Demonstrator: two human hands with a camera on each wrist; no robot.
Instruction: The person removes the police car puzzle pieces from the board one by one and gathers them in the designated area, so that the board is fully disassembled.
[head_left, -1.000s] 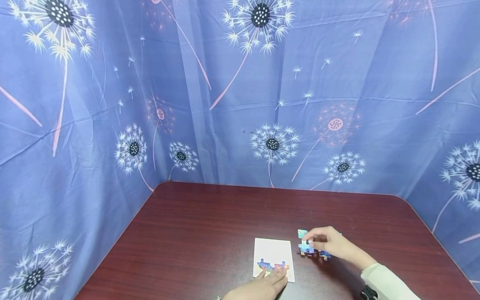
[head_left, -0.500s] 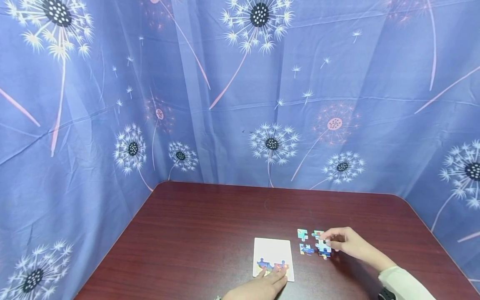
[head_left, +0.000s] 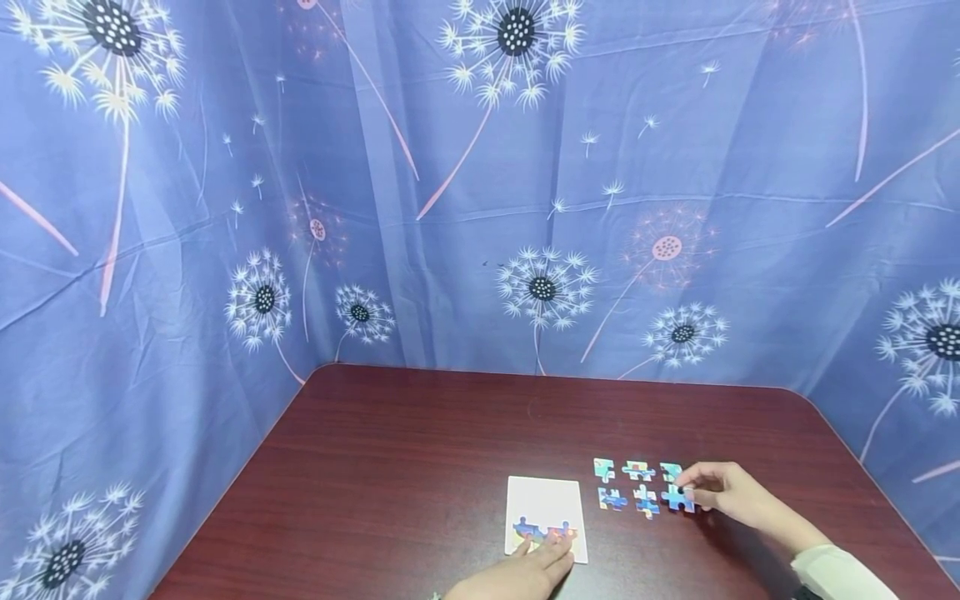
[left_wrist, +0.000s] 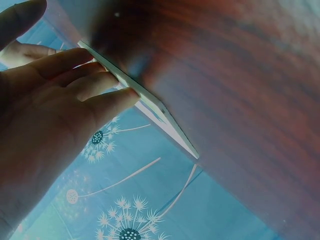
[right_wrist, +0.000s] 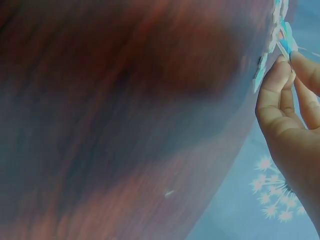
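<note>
The white puzzle board (head_left: 546,498) lies on the table with joined colourful pieces along its near edge. My left hand (head_left: 510,575) rests on this near edge, fingers stretched out; in the left wrist view the fingertips touch the edge of the board (left_wrist: 160,110). To the right of the board, my right hand (head_left: 723,493) pinches a blue jigsaw piece (head_left: 677,499) between thumb and fingers. The right wrist view shows that piece (right_wrist: 285,46) tilted at the fingertips, close over other pieces. Its lower part is hidden by the fingers.
Several loose jigsaw pieces lie in two rows right of the board, among them a corner piece (head_left: 603,470) and a blue piece (head_left: 611,499). The dark red wooden table (head_left: 420,442) is bordered by a blue dandelion-print curtain (head_left: 450,292) at the back and sides.
My right hand has moved rightward with the pinched piece, past the loose pieces to the right end of the rows, uncovering those it hid. My left hand stays on the board.
</note>
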